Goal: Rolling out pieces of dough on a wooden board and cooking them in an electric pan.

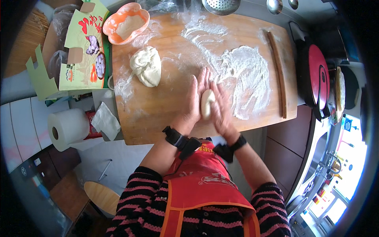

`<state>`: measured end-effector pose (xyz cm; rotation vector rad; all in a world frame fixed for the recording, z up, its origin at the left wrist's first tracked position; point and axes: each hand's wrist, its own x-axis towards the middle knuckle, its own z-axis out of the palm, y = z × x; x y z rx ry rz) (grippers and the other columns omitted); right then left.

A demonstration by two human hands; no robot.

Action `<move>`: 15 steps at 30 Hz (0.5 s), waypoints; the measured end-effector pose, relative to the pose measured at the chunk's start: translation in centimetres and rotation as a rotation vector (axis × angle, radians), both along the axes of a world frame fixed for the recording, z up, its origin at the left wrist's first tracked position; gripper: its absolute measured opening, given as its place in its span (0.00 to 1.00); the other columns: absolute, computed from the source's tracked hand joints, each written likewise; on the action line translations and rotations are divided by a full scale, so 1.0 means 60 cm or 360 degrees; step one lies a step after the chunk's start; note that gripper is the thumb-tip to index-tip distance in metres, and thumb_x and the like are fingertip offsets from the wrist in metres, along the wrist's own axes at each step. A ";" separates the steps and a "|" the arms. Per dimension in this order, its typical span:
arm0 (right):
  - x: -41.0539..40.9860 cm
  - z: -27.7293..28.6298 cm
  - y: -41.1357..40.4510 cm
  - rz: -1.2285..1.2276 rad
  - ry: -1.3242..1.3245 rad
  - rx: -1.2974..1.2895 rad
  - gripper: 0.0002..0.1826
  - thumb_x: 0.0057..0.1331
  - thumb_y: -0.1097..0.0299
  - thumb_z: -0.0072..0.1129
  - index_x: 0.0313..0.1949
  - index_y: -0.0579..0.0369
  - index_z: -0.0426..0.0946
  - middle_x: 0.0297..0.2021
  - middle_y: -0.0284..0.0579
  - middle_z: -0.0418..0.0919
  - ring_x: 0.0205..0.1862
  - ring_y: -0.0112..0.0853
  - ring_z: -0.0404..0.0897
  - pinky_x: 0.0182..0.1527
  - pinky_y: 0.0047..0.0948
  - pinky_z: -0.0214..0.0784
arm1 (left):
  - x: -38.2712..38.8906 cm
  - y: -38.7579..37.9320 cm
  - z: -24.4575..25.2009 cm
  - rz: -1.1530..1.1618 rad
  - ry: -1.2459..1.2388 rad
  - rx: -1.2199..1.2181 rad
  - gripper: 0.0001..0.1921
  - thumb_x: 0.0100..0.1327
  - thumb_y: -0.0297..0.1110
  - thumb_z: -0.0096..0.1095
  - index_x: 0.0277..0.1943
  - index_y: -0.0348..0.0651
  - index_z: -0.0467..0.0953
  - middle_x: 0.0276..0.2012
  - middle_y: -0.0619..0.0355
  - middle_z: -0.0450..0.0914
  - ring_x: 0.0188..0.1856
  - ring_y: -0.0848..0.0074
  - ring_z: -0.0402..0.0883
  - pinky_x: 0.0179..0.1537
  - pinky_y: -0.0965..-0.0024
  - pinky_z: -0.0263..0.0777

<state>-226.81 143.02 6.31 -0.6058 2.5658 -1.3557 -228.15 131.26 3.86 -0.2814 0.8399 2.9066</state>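
Note:
Between my two palms sits a small oblong piece of dough (207, 104), pressed from both sides above the near part of a wooden board (174, 118). My left hand (195, 96) lies along its left side, fingers pointing away from me. On its right side is my right hand (220, 108), slightly blurred, with its fingers stretched forward. A larger lump of dough (146, 66) rests on the board to the left. Loose white flour (248, 77) covers a wide patch to the right of my hands. Both wrists wear black straps.
An orange flower-shaped bowl (127, 25) of flour stands at the far left corner. Along the board's right side lies a wooden rolling pin (277, 74). Beyond it is a red-lidded electric pan (319, 80). Left of the board are an open egg carton box (84, 50) and a paper roll (68, 127).

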 end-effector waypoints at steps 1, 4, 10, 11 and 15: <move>-0.030 -0.016 0.016 -0.0025 0.0066 0.0159 0.29 0.73 0.53 0.31 0.70 0.50 0.54 0.71 0.52 0.49 0.73 0.49 0.43 0.72 0.49 0.26 | -0.003 0.008 -0.002 0.0017 -0.0074 0.0050 0.39 0.70 0.63 0.26 0.72 0.41 0.46 0.73 0.52 0.48 0.74 0.68 0.45 0.73 0.64 0.35; -0.061 -0.001 -0.026 -0.0229 0.0123 -0.0049 0.29 0.73 0.54 0.32 0.70 0.49 0.53 0.72 0.52 0.47 0.74 0.50 0.40 0.72 0.48 0.26 | -0.004 -0.002 0.008 -0.0088 0.0019 -0.0211 0.38 0.71 0.63 0.25 0.73 0.42 0.47 0.72 0.52 0.49 0.73 0.68 0.47 0.73 0.63 0.36; -0.011 -0.021 0.015 -0.0026 0.0103 0.0067 0.28 0.73 0.58 0.31 0.68 0.56 0.56 0.71 0.54 0.49 0.74 0.48 0.42 0.72 0.47 0.30 | 0.000 0.005 0.017 -0.0033 -0.0076 -0.0109 0.39 0.71 0.63 0.22 0.73 0.41 0.46 0.73 0.53 0.46 0.74 0.67 0.45 0.73 0.62 0.37; -0.043 -0.038 0.022 -0.0030 0.0288 0.0260 0.27 0.73 0.58 0.31 0.68 0.54 0.57 0.71 0.54 0.50 0.74 0.48 0.42 0.72 0.49 0.31 | 0.000 0.006 0.015 -0.0036 -0.0075 -0.0109 0.39 0.71 0.63 0.22 0.73 0.41 0.46 0.73 0.53 0.46 0.74 0.67 0.45 0.73 0.62 0.37; -0.030 0.025 -0.042 -0.0108 -0.0059 -0.0487 0.30 0.73 0.54 0.33 0.69 0.60 0.54 0.71 0.57 0.47 0.74 0.48 0.40 0.72 0.47 0.30 | -0.005 -0.007 -0.004 -0.0174 -0.0033 -0.0080 0.39 0.70 0.63 0.22 0.73 0.40 0.45 0.73 0.50 0.45 0.74 0.65 0.44 0.73 0.60 0.37</move>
